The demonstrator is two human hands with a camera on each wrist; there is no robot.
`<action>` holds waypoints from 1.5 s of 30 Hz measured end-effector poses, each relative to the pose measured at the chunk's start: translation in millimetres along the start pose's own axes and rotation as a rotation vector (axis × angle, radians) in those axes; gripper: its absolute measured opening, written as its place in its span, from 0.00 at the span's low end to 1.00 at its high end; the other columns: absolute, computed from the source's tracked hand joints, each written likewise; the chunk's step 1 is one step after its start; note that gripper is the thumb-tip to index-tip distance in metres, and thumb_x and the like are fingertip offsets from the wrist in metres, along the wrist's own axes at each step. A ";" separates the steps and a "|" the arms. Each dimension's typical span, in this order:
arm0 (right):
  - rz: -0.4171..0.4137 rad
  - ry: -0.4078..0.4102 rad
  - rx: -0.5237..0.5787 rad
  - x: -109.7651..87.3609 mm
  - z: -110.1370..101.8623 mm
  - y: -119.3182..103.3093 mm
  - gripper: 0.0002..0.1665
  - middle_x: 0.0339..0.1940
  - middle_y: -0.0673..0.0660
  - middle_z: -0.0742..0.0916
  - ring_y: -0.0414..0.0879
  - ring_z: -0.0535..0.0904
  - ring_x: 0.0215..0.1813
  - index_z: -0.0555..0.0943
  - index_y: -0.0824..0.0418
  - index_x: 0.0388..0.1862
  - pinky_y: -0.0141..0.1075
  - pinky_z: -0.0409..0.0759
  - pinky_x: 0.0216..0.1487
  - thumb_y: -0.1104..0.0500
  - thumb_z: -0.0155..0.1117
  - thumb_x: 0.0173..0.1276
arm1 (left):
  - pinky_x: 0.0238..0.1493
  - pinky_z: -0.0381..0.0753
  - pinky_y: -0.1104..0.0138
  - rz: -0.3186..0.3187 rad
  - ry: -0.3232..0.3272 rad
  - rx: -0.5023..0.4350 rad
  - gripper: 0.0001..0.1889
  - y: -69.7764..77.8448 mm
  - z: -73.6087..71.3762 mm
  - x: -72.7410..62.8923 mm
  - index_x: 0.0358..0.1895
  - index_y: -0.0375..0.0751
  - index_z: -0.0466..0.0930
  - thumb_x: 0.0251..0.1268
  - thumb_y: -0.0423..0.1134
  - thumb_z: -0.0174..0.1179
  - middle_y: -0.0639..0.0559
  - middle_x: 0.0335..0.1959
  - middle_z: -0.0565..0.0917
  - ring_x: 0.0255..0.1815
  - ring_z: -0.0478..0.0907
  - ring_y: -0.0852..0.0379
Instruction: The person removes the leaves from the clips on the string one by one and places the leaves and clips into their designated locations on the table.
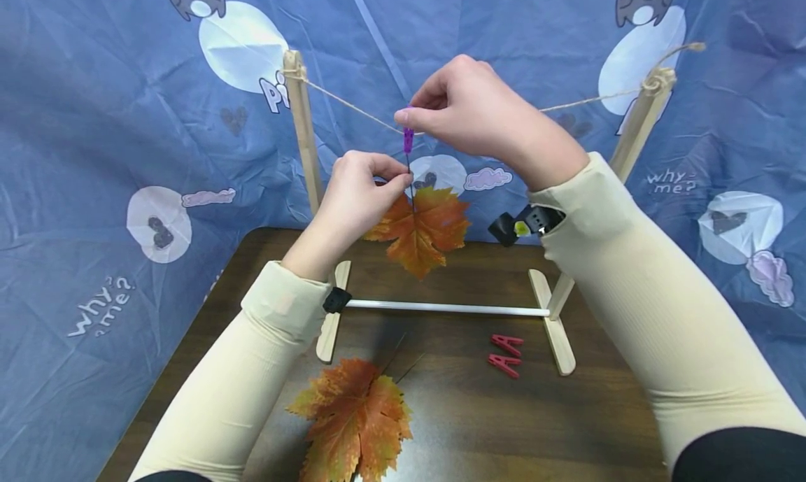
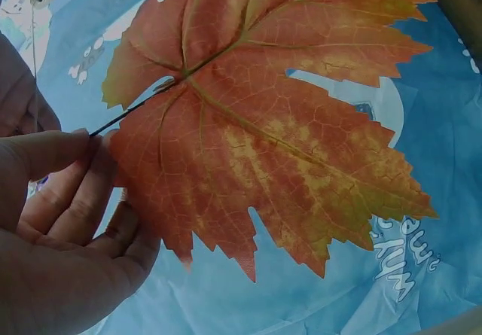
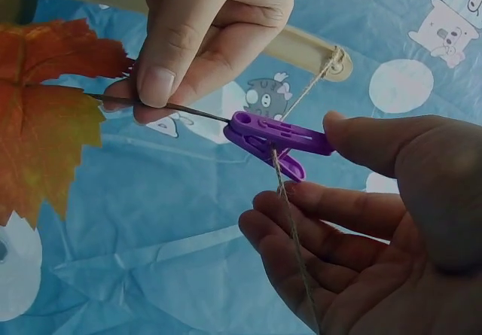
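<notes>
My left hand [image 1: 371, 181] pinches the thin dark stem [image 3: 181, 109] of an orange-red artificial maple leaf [image 1: 420, 230] between thumb and fingers. The leaf hangs below that hand in the head view and fills much of the left wrist view. Above it, my right hand [image 1: 472, 104] has thumb and index finger at the two handle ends of a purple clothespin [image 3: 271, 135]. The stem's tip meets the clothespin's nose. A twine line [image 3: 290, 222] runs through the clothespin, between its two legs.
The twine spans two wooden posts [image 1: 302, 125], sagging toward the middle. A white rod [image 1: 441, 307] joins their feet. On the brown table [image 1: 466, 412] lie a second maple leaf [image 1: 359, 419] and two red clothespins [image 1: 505, 356]. A blue printed cloth [image 1: 126, 118] hangs behind.
</notes>
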State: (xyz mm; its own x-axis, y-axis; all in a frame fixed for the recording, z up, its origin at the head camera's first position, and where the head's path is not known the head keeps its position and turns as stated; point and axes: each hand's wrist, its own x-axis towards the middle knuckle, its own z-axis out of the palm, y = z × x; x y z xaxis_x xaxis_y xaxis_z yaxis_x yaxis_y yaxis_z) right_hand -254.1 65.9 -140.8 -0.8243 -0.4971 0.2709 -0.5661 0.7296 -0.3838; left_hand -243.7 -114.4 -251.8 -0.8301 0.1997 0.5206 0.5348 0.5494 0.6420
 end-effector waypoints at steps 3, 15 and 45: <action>-0.012 0.015 0.005 -0.6 0.2 1.0 0.19 0.35 0.50 0.89 0.45 0.76 0.34 0.91 0.55 0.44 0.38 0.72 0.35 0.42 0.65 0.73 | 0.39 0.77 0.64 0.004 -0.005 0.003 0.06 1.5 0.8 -0.4 0.39 0.37 0.91 0.68 0.35 0.67 0.53 0.33 0.89 0.35 0.80 0.57; 0.017 0.228 -0.003 -8.1 -0.1 6.9 0.17 0.35 0.49 0.91 0.45 0.72 0.24 0.92 0.52 0.46 0.36 0.66 0.28 0.44 0.67 0.72 | 0.41 0.74 0.62 -0.013 -0.039 0.032 0.06 5.5 3.3 -2.3 0.38 0.37 0.91 0.68 0.36 0.67 0.53 0.32 0.89 0.33 0.79 0.57; -0.052 0.457 0.285 -45.3 -17.8 9.5 0.18 0.37 0.51 0.90 0.43 0.83 0.36 0.92 0.58 0.45 0.32 0.76 0.40 0.48 0.77 0.63 | 0.40 0.76 0.61 -0.029 -0.227 0.047 0.05 7.7 2.8 -29.2 0.35 0.38 0.90 0.66 0.33 0.65 0.54 0.30 0.87 0.35 0.80 0.56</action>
State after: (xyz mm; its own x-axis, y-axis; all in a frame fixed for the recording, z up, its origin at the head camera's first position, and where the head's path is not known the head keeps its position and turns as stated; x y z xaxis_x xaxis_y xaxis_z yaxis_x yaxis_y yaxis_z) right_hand -222.0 103.7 -141.1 -0.7437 -0.2279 0.6284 -0.6383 0.5215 -0.5663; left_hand -215.8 -113.7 -263.7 -0.8623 0.3571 0.3590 0.5063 0.5935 0.6256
